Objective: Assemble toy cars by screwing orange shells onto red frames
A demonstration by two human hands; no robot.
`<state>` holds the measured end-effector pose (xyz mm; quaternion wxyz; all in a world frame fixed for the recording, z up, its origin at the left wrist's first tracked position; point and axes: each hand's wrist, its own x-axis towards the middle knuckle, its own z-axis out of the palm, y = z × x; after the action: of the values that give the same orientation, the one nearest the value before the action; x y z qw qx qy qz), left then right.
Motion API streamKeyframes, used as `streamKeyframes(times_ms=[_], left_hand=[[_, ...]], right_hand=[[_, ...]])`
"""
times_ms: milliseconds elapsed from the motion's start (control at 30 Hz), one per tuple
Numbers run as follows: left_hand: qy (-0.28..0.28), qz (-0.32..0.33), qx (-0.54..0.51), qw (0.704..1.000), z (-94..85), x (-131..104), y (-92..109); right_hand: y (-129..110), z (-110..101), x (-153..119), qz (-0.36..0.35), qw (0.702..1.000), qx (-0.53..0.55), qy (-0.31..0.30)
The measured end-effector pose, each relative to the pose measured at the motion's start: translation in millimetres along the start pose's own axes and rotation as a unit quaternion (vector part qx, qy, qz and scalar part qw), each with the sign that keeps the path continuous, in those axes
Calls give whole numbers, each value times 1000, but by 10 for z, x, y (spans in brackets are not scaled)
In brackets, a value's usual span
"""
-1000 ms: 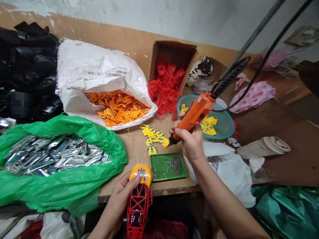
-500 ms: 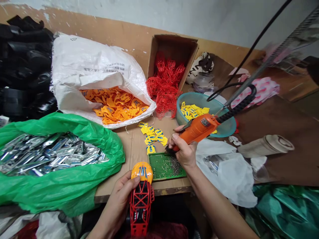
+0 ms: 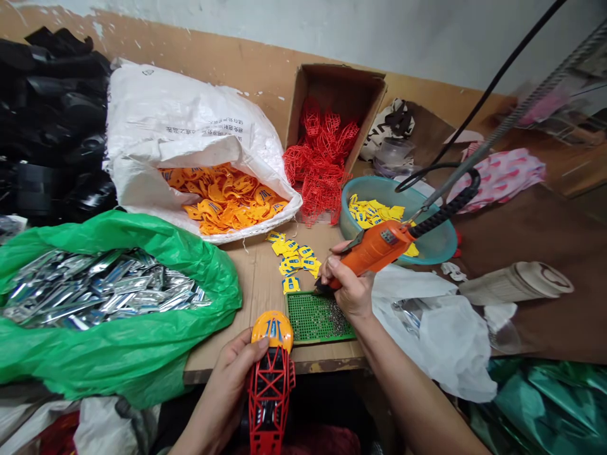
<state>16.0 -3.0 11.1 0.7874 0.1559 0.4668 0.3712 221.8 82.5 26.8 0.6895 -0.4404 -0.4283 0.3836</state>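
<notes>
My left hand (image 3: 236, 365) is closed round a toy car body (image 3: 270, 385) with a yellow-orange front piece and a red lattice frame over black, held at the table's front edge. Its thumb presses on the orange piece. My right hand (image 3: 349, 285) grips an orange electric screwdriver (image 3: 377, 245), which slants down to the left from a black cable and metal spring. The tool's lower end is hidden by my fingers, above a green perforated tray (image 3: 303, 316) with small screws at its right side. Several yellow stickered parts (image 3: 290, 264) lie behind the tray.
A green bag (image 3: 208, 278) of silvery pieces is at left, behind it a white sack (image 3: 180, 107) of orange parts. A cardboard box (image 3: 382, 91) spills red frames. A teal basin (image 3: 441, 243) holds yellow parts. White plastic (image 3: 446, 335) and a pale cylinder (image 3: 516, 282) are at right.
The view has shifted slightly, so most background items appear a little further right. Both hands keep their holds, with the toy body and screwdriver almost unmoved.
</notes>
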Motion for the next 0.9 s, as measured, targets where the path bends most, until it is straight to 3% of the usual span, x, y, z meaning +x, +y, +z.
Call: streamKeyframes(times_ms=[600,900], left_hand=[[4,18,3,1000,41,-1,10],[2,19,-2,1000,36,-4,13]], right_hand=[[-11,6,-28,21,1000,-22,-4],[-76,12,-6,-10,1000,1,-1]])
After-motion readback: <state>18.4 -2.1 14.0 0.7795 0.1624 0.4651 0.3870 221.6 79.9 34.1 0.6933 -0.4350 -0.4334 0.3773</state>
